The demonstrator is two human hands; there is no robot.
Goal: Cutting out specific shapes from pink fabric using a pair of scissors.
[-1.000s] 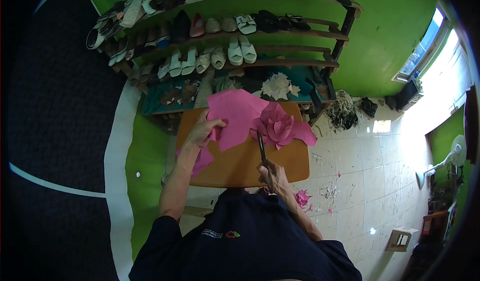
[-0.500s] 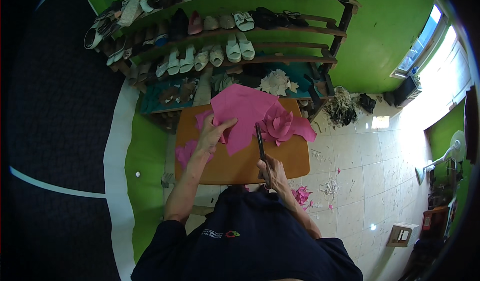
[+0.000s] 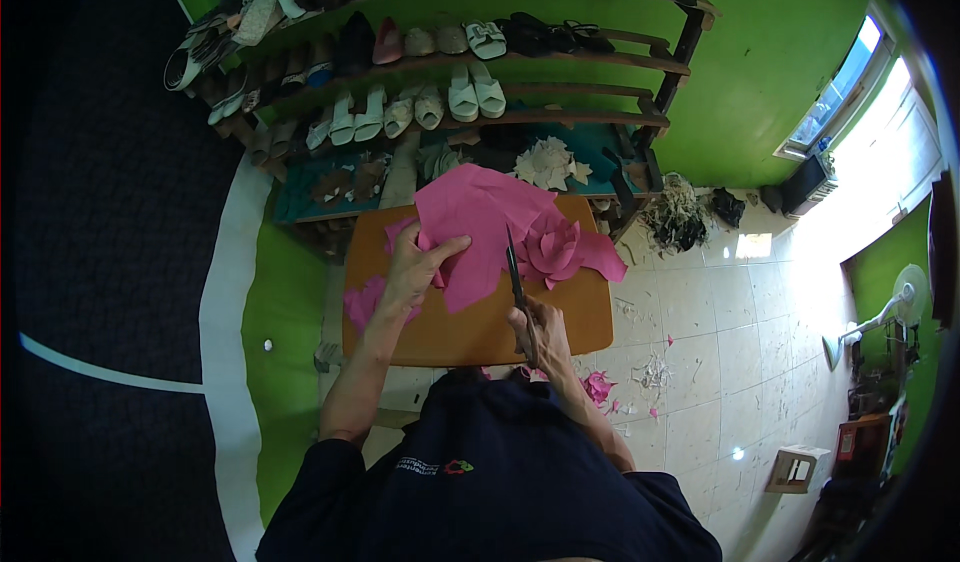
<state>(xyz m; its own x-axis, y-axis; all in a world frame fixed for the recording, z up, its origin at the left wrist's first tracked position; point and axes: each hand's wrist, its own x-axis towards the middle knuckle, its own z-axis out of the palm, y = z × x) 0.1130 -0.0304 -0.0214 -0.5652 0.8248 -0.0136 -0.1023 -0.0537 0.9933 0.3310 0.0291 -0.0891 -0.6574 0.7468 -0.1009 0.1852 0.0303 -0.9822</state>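
Sheet (image 3: pixel 475 207) over table (image 3: pixel 465 342), scraps (image 3: pixel 365 304) at left, pile (image 3: pixel 555 252) at right, shoe rack (image 3: pixel 590 116) behind.

The left hand (image 3: pixel 410 270) pinches a pink sheet (image 3: pixel 475 224) over the brown desk (image 3: pixel 465 340); the right hand (image 3: pixel 546 332) holds dark scissors (image 3: pixel 516 277).

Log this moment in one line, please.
left hand: holds pink sheet | right hand: holds scissors at sheet's right edge | pink flower: on table, right of sheet

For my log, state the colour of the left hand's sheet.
The sheet is pink, shown best in the head view.
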